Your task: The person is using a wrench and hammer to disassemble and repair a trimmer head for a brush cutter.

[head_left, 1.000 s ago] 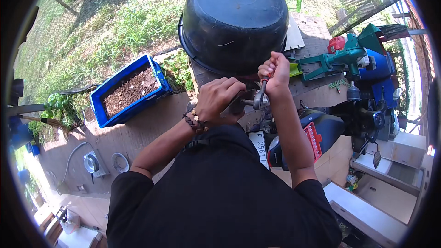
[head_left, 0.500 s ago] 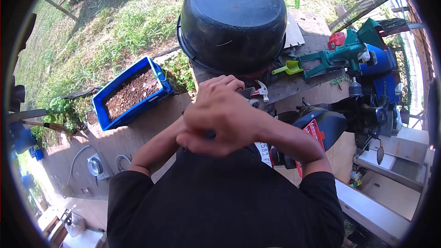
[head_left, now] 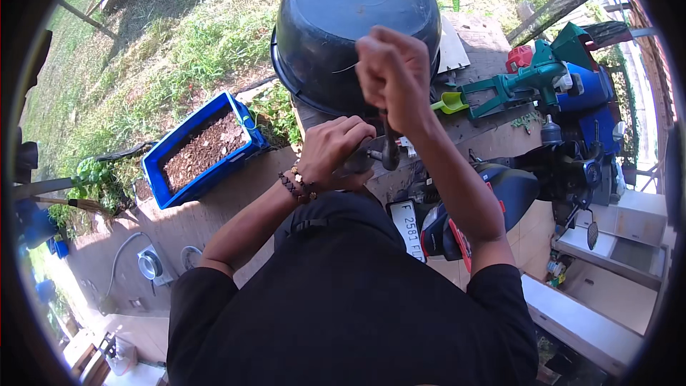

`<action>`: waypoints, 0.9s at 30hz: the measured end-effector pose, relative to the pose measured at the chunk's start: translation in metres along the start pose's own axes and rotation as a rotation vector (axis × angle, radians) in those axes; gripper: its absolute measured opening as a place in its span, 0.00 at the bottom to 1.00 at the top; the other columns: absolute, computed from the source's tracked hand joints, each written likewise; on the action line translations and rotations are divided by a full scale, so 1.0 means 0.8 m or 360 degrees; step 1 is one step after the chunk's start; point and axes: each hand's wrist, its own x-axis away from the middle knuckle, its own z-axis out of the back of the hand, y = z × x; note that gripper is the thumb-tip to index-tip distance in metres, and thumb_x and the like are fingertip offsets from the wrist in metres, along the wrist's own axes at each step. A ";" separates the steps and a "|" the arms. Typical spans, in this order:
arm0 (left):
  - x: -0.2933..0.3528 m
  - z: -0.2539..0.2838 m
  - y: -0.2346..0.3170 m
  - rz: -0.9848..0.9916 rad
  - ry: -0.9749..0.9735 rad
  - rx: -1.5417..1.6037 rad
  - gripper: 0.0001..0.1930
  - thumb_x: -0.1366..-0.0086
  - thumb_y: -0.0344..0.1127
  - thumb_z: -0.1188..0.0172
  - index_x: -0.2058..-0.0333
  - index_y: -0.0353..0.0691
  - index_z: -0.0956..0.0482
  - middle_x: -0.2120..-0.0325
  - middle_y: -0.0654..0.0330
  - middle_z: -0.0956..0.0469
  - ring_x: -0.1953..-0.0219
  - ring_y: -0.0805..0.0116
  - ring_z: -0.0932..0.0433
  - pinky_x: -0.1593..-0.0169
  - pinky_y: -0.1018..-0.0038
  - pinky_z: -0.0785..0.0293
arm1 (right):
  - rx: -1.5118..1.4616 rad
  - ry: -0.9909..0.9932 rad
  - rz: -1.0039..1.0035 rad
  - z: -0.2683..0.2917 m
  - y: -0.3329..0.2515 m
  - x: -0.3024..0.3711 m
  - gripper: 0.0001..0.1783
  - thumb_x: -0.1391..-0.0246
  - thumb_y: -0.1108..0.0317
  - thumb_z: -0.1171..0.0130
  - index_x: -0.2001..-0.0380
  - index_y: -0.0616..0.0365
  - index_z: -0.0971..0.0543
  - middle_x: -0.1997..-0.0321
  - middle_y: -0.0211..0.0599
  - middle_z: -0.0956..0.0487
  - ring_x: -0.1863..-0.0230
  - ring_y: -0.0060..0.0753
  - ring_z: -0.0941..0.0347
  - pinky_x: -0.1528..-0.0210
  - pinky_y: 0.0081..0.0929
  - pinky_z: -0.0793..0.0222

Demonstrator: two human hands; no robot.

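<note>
My left hand (head_left: 333,144) is closed over the top of a grey metal hand-crank grinder (head_left: 357,162), which shows only in part beneath the palm. A dark crank (head_left: 390,149) comes off the grinder's right side, its arm rising toward my raised right hand (head_left: 395,78). The right fingers are curled closed at the crank's end; the grip itself is hidden in the fist. Just beyond stands a large black tub (head_left: 357,14), upside down on a grey wooden bench (head_left: 482,50). A hammer (head_left: 406,145) lies mostly hidden behind my right forearm.
On the bench at right lie a green scoop (head_left: 451,103) and a green hand-crank machine (head_left: 532,75). A blue planter (head_left: 246,144) of soil stands at left. A parked motorbike (head_left: 500,182) is close by my right elbow. White drawers (head_left: 579,322) lie at lower right.
My right hand has swung up and away from my chest, toward the tub, bringing the crank into view. My left hand has stayed on the grinder.
</note>
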 end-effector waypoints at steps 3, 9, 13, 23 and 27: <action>-0.004 -0.014 -0.014 0.0027 0.0049 0.0075 0.11 0.43 0.37 0.38 0.60 0.46 0.22 0.63 0.61 0.23 0.62 0.60 0.22 0.59 0.65 0.24 | 0.1058 -0.1010 0.0814 -0.077 -0.007 0.051 0.20 0.43 0.57 0.43 0.82 0.58 0.32 0.84 0.35 0.30 0.85 0.39 0.33 0.81 0.35 0.41; 0.032 -0.044 -0.036 -0.0098 0.0262 -0.0038 0.16 0.50 0.37 0.32 0.61 0.48 0.23 0.67 0.63 0.21 0.65 0.58 0.19 0.63 0.65 0.23 | 0.0700 -0.0532 0.0561 -0.047 -0.017 0.018 0.18 0.43 0.61 0.46 0.82 0.59 0.34 0.86 0.31 0.38 0.87 0.31 0.37 0.83 0.33 0.40; 0.000 0.005 -0.002 0.0007 0.0115 -0.0034 0.28 0.63 0.38 0.27 0.59 0.47 0.24 0.64 0.62 0.21 0.62 0.58 0.19 0.62 0.65 0.22 | -0.0728 0.0941 -0.0990 0.066 0.078 -0.020 0.16 0.38 0.62 0.52 0.80 0.49 0.34 0.86 0.20 0.45 0.89 0.16 0.50 0.88 0.19 0.54; 0.006 -0.003 -0.013 0.0073 -0.0018 0.0047 0.11 0.37 0.39 0.40 0.56 0.47 0.25 0.63 0.59 0.23 0.58 0.59 0.21 0.60 0.61 0.25 | 0.0114 0.0022 -0.0128 -0.011 0.011 -0.007 0.09 0.36 0.69 0.50 0.72 0.51 0.23 0.77 0.27 0.31 0.79 0.26 0.36 0.77 0.27 0.41; -0.002 0.002 -0.005 -0.0024 0.0217 -0.0102 0.11 0.43 0.40 0.35 0.63 0.47 0.23 0.68 0.60 0.23 0.64 0.60 0.20 0.65 0.64 0.24 | 0.0709 -0.0275 0.0246 -0.019 0.014 -0.003 0.09 0.37 0.75 0.47 0.65 0.54 0.17 0.71 0.33 0.21 0.73 0.34 0.28 0.69 0.33 0.32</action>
